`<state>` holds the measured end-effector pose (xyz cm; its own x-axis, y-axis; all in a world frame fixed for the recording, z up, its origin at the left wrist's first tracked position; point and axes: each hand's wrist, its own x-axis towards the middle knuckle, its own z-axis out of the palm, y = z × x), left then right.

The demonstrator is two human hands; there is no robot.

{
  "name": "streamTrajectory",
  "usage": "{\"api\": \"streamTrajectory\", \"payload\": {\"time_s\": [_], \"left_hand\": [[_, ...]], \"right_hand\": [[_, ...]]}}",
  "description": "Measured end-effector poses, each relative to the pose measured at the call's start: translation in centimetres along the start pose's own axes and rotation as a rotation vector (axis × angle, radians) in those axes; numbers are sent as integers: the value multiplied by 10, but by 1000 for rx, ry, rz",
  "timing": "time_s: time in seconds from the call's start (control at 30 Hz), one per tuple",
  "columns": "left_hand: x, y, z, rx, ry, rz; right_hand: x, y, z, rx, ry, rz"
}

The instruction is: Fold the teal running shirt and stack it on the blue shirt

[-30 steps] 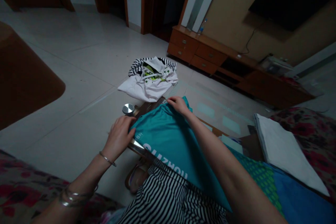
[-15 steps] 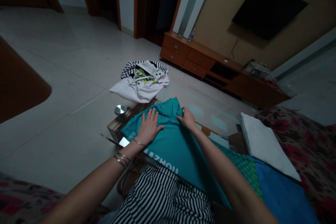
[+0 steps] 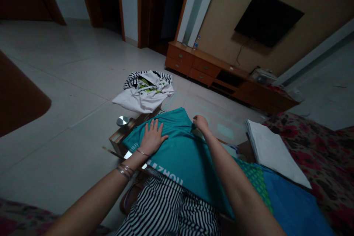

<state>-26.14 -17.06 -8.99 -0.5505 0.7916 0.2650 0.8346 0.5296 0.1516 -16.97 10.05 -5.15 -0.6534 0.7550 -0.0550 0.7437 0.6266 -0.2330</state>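
Observation:
A teal shirt (image 3: 179, 155) with white lettering lies spread over a low table (image 3: 117, 142) in front of me. My left hand (image 3: 152, 138) rests on it with fingers spread, pressing the cloth flat. My right hand (image 3: 201, 122) is just off the shirt's far right edge, its fingers curled together; whether a bit of cloth is between them is too dark to tell. Further right, a green and blue cloth (image 3: 293, 199) continues beside the teal one.
White and striped clothes (image 3: 151, 94) lie in a heap beyond the table. A round metal object (image 3: 122, 120) is at its left corner. Folded white cloth (image 3: 276, 151) lies by a floral sofa (image 3: 329, 169). A wooden cabinet (image 3: 204, 66) stands along the wall.
My right hand has come away from the bunched far edge of the shirt, which now lies flatter. My left hand stays spread on the cloth. The view has tilted slightly.

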Motion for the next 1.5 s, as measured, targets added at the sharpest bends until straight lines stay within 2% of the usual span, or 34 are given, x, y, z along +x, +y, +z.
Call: {"api": "streamTrajectory", "payload": {"time_s": [0.2, 0.3, 0.37, 0.47, 0.57, 0.83, 0.97, 1.1, 1.2, 1.4, 1.5], "left_hand": [[0, 0, -3, 31, -2, -5], [1, 1, -7, 37, -14, -12], [1, 1, -9, 32, -22, -20], [2, 0, -9, 27, -26, -29], [2, 0, -9, 20, -23, -27], [1, 1, -8, 66, -16, -34], [2, 1, -8, 73, -21, -35], [3, 1, -8, 79, -28, -36], [2, 2, -8, 83, -27, -36], [1, 2, -7, 58, -16, -41], [0, 2, -7, 42, -11, -42]], "right_hand": [[38, -42, 8, 31, 60, -303], [50, -54, 11, -61, 78, -498], [57, -58, 10, -147, 64, -568], [67, -62, 5, -227, 42, -586], [77, -65, 1, -212, 15, -557], [90, -65, 16, -153, -102, -533], [92, -64, 16, -114, -145, -477], [90, -61, 3, -25, -183, -436], [85, -55, -13, 43, -223, -468], [80, -36, -58, 14, -499, -531], [76, -28, -78, 60, -442, -552]]}}
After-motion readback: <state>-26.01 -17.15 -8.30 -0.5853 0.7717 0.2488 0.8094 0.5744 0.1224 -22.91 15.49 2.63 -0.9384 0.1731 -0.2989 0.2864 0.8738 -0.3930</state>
